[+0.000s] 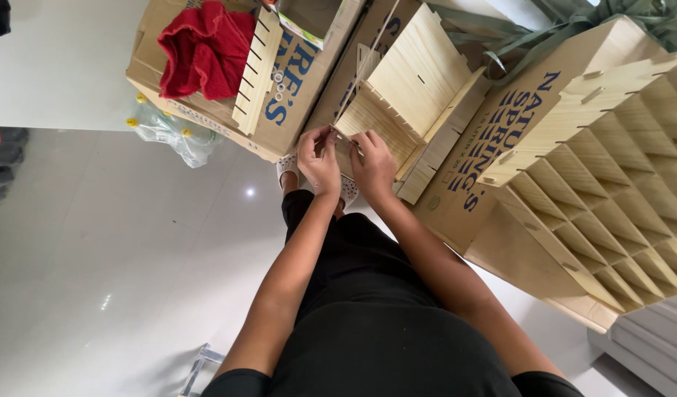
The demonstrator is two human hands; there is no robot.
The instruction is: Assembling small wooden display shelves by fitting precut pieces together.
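Landmark: half-built wooden slotted frame, resting on the cardboard boxes at top centre.
Left hand: at the frame's near-left corner, fingers curled tight on a thin wooden strip.
Right hand: just right of the left hand, touching it, fingers pinched on the same strip where it meets the frame edge.
Strip: small, pale wood, at the frame's near edge between both hands; can't tell if it's seated in a slot.
Slotted comb piece: left of the frame, lying on the left box.
Red cloth: further left of the frame, on that box, beside the comb piece.
Finished lattice rack: right of the frame, diagonal compartments, leaning by the boxes.
Plastic bag of bottles: on the floor, below-left of the frame.
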